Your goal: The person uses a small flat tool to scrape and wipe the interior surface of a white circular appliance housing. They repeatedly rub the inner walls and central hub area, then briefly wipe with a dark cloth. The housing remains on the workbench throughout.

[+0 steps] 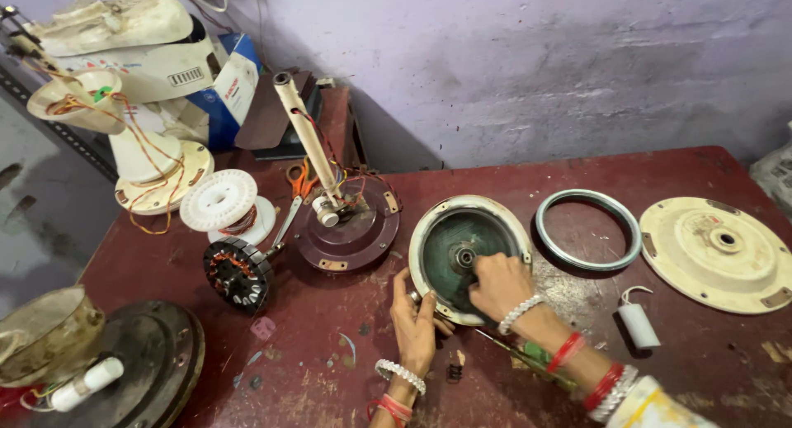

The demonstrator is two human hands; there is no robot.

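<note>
Holding: a round motor cover is steadied near the front edge of the desk, between its middle and both hands.
Left hand: pressed against the cover's near-left rim, fingers curled together around the edge, thumb upward; whether something small is pinched there cannot be told.
Right hand: laid inside the dish, fingers bunched together beside the central bearing hub; what is pinched, if anything, cannot be told.
Key relation: the hub lies just left of and slightly beyond the right fingertips, so the right hand is nearer; the cover's axis points up from the desk, tilted slightly toward the person.
Cover material: cream-painted metal rim, chipped; dark green, greasy-looking inner bowl.
Ring: grey-green metal hoop, lying flat just right of the cover, apart from it.
Second plate: cream disc with a centre hole, near the right edge.
Capacitor: small white cylinder with a wire, right of the right forearm.
Screwdriver: green-handled, partly hidden under the right wrist, beside a small spring.
Stator: dark laminated ring with copper windings, left of centre.
Desk surface: worn, scratched maroon top.
</note>
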